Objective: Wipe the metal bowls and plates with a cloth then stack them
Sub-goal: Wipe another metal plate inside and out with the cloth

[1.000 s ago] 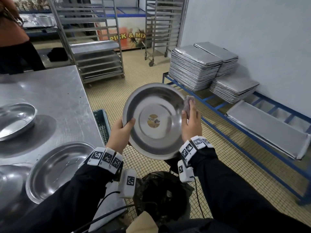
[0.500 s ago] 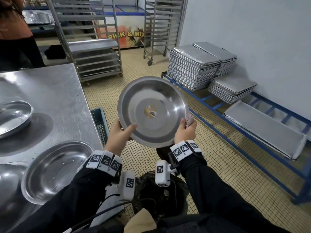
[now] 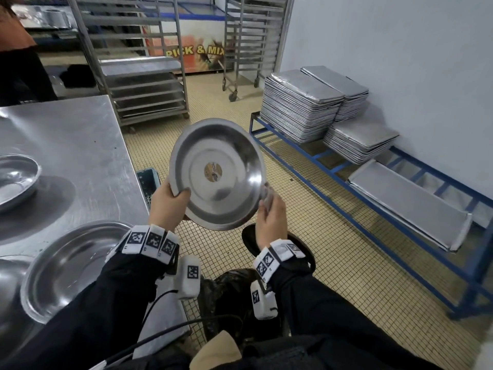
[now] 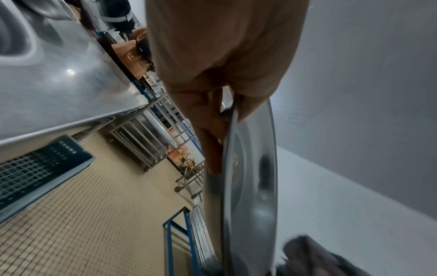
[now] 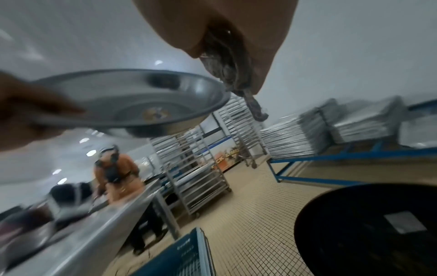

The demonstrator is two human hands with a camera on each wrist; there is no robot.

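Left hand (image 3: pixel 170 202) pinches the near-left rim of the round, shallow, shiny steel bowl (image 3: pixel 217 173), thumb inside and fingers behind, holding it tilted in the air just right of the brushed steel table (image 3: pixel 69 145); right hand (image 3: pixel 270 217) clutches a crumpled grey cloth (image 5: pixel 227 65) against the bowl's right rim. Wiping seems under way; next, I judge, the cloth must sweep the smooth, stickered inside before stacking onto the wide steel plate (image 3: pixel 69 265) on that table.

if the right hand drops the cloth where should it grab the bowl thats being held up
Probably the rim on its right side, opposite the left hand, which pinches the bowl with thumb inside and fingers behind. The bowl is tilted up, its inside facing the person, so that thin lip is bare and reachable. The right hand, holding the cloth, is already beside it.
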